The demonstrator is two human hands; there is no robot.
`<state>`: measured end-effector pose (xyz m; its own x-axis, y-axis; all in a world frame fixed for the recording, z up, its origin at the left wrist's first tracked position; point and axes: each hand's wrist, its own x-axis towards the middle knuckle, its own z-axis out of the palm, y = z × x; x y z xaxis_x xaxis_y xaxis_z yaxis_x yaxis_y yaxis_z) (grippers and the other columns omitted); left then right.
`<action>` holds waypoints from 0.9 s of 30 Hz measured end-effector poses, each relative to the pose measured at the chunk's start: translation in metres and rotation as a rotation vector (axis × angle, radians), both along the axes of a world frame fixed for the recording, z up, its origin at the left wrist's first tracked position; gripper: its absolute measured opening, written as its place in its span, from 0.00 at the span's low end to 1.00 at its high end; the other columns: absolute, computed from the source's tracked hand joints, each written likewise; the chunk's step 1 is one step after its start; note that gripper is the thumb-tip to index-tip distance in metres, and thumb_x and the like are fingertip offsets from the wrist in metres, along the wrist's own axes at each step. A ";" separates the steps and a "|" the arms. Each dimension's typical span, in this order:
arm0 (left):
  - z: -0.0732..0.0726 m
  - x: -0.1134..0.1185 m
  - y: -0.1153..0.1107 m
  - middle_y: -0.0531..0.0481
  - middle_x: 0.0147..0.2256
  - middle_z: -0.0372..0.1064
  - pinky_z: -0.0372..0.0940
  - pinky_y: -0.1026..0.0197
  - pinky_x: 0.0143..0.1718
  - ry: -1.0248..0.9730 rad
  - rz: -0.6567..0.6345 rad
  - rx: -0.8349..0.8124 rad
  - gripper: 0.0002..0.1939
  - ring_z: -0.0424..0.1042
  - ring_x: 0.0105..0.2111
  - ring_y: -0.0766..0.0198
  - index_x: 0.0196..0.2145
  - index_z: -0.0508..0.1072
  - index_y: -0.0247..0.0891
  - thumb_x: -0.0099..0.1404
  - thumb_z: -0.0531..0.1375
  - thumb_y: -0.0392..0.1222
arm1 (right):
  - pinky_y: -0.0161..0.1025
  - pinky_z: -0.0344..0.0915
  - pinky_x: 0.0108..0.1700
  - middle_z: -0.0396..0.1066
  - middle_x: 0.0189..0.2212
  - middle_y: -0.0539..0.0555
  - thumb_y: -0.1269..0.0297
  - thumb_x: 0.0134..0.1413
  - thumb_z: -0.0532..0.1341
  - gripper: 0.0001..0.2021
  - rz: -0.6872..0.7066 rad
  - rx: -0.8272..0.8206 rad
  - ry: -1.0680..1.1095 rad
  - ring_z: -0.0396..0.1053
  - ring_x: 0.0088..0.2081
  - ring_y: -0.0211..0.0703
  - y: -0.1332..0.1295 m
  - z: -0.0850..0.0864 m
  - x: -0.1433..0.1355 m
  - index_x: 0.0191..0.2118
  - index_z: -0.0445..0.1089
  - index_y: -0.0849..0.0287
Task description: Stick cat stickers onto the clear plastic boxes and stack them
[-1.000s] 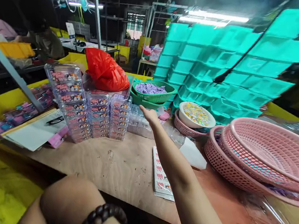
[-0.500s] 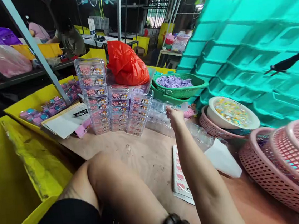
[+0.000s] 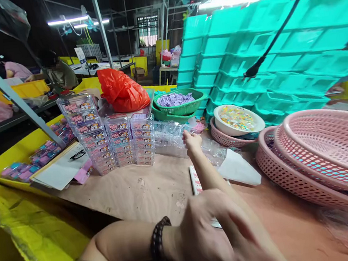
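Note:
My right hand [image 3: 192,141] is stretched forward over a heap of clear plastic cases [image 3: 170,137] at the back of the table. Its fingers are bent together at the cases; whatever they hold, if anything, does not show. My left hand [image 3: 213,230], with a dark beaded bracelet [image 3: 160,237] at the wrist, is close to the camera and crosses in front of my right forearm. It is smeared by motion and its fingers cannot be made out. Partly under my arms lies a flat sheet with pink prints [image 3: 195,180]. A white paper sheet [image 3: 239,168] is right of my forearm.
Stacks of printed clear boxes [image 3: 92,142] stand at the left, near a red bag [image 3: 122,90]. Behind are a green basket [image 3: 200,96] of purple packets and a white bowl [image 3: 260,127] of small packets. Pink baskets [image 3: 296,183] stand right; teal crates [image 3: 296,70] rise behind.
My left hand has swung up into view from the bottom edge, across my right forearm. My right hand stays at the clear cases. The view has turned to the right.

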<state>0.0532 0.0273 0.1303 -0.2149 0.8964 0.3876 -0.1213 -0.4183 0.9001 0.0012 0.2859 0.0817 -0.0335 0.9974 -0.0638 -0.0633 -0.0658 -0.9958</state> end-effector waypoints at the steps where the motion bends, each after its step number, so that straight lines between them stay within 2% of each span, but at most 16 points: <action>1: -0.004 -0.008 0.015 0.43 0.31 0.74 0.70 0.54 0.39 -0.082 0.012 -0.042 0.27 0.72 0.32 0.57 0.33 0.76 0.40 0.53 0.67 0.68 | 0.30 0.49 0.18 0.62 0.13 0.44 0.59 0.47 0.68 0.16 -0.001 -0.014 0.033 0.54 0.16 0.32 -0.003 0.001 0.006 0.20 0.60 0.56; 3: -0.019 -0.029 0.044 0.43 0.38 0.74 0.69 0.55 0.42 -0.297 0.168 -0.229 0.25 0.73 0.37 0.58 0.39 0.75 0.40 0.58 0.65 0.65 | 0.30 0.47 0.17 0.61 0.14 0.44 0.55 0.45 0.69 0.19 0.003 -0.034 0.097 0.54 0.16 0.31 -0.011 0.002 0.021 0.20 0.59 0.56; 5: -0.040 -0.052 0.068 0.42 0.48 0.72 0.66 0.53 0.50 -0.497 0.350 -0.378 0.30 0.71 0.48 0.54 0.47 0.72 0.42 0.52 0.70 0.61 | 0.30 0.46 0.17 0.60 0.15 0.43 0.52 0.42 0.70 0.21 0.017 -0.046 0.154 0.53 0.16 0.30 -0.023 0.002 0.039 0.21 0.59 0.56; 7: -0.062 -0.072 0.084 0.40 0.58 0.65 0.60 0.47 0.58 -0.659 0.366 -0.489 0.36 0.66 0.57 0.48 0.53 0.69 0.46 0.49 0.72 0.59 | 0.30 0.46 0.17 0.60 0.16 0.43 0.48 0.38 0.72 0.23 0.038 -0.056 0.198 0.53 0.16 0.29 -0.041 -0.002 0.057 0.22 0.60 0.56; 10: -0.087 -0.086 0.095 0.40 0.63 0.61 0.58 0.41 0.59 -0.732 0.297 -0.513 0.36 0.63 0.61 0.43 0.53 0.69 0.48 0.49 0.72 0.61 | 0.30 0.46 0.18 0.60 0.16 0.43 0.44 0.31 0.74 0.26 0.060 -0.079 0.232 0.52 0.17 0.29 -0.076 -0.013 0.077 0.23 0.62 0.57; 13: -0.100 -0.085 0.097 0.41 0.58 0.67 0.62 0.46 0.57 -0.780 0.247 -0.450 0.33 0.66 0.59 0.45 0.49 0.71 0.45 0.48 0.72 0.59 | 0.31 0.48 0.20 0.62 0.17 0.43 0.43 0.30 0.74 0.26 0.072 -0.096 0.236 0.54 0.18 0.30 -0.112 -0.030 0.084 0.23 0.63 0.57; 17: -0.113 -0.083 0.090 0.44 0.48 0.74 0.66 0.51 0.53 -0.831 0.271 -0.366 0.29 0.71 0.54 0.50 0.43 0.72 0.41 0.47 0.74 0.54 | 0.32 0.53 0.22 0.67 0.19 0.46 0.43 0.34 0.73 0.25 0.120 -0.131 0.221 0.58 0.20 0.31 -0.146 -0.048 0.084 0.24 0.66 0.58; 22: -0.131 -0.094 0.072 0.46 0.39 0.76 0.68 0.52 0.49 -0.865 0.332 -0.369 0.26 0.75 0.47 0.51 0.40 0.72 0.38 0.47 0.75 0.49 | 0.33 0.54 0.20 0.71 0.19 0.51 0.45 0.31 0.75 0.24 0.234 -0.226 0.174 0.61 0.18 0.33 -0.161 -0.058 0.086 0.23 0.71 0.60; 27: -0.135 -0.096 0.060 0.47 0.35 0.77 0.70 0.53 0.44 -0.892 0.318 -0.386 0.24 0.78 0.38 0.56 0.37 0.74 0.36 0.48 0.74 0.52 | 0.33 0.55 0.19 0.70 0.17 0.50 0.45 0.32 0.75 0.23 0.240 -0.221 0.155 0.58 0.16 0.32 -0.167 -0.060 0.082 0.22 0.70 0.59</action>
